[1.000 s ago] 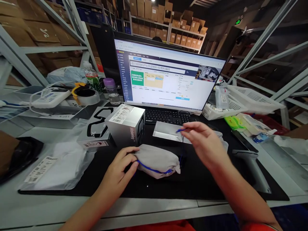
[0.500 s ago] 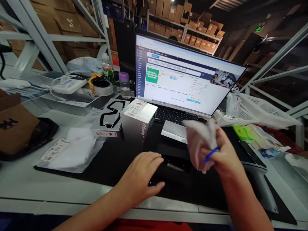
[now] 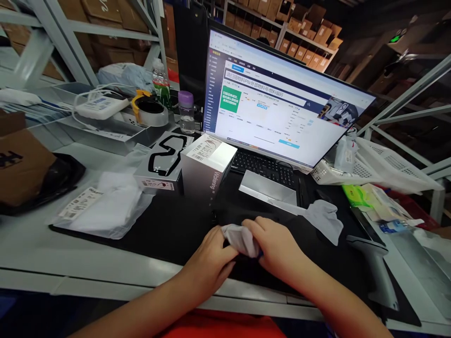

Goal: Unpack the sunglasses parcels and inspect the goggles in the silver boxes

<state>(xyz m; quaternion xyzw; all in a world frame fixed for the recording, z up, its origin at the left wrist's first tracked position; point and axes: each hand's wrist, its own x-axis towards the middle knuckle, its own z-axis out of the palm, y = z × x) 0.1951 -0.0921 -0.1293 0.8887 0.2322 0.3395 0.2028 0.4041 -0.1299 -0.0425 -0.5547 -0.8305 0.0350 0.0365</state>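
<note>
Close to the front edge of the black mat (image 3: 169, 234), a crumpled pale cloth glove (image 3: 241, 238) is stretched between both hands. My left hand (image 3: 211, 258) is closed on its left end, fingers curled with the thumb below. My right hand (image 3: 275, 239) grips the other end, and a bit of blue shows under its fingers. A second pale cloth glove (image 3: 324, 219) lies loose on the mat to the right. Behind the hands a flat silver box piece (image 3: 266, 188) lies before the keyboard (image 3: 262, 168). The fingertips inside the cloth folds are hidden.
An upright silver box (image 3: 207, 169) and a flat box with a goggle picture (image 3: 164, 162) stand left of centre. Clear bags (image 3: 102, 206) lie further left. A monitor (image 3: 275, 98) rises behind. A handheld scanner (image 3: 377, 270) rests at right, near white baskets (image 3: 384, 162).
My right hand has come down and left with a cloth, meeting my left hand, which has closed on it. One glove now lies on the mat at right. The view has shifted slightly.
</note>
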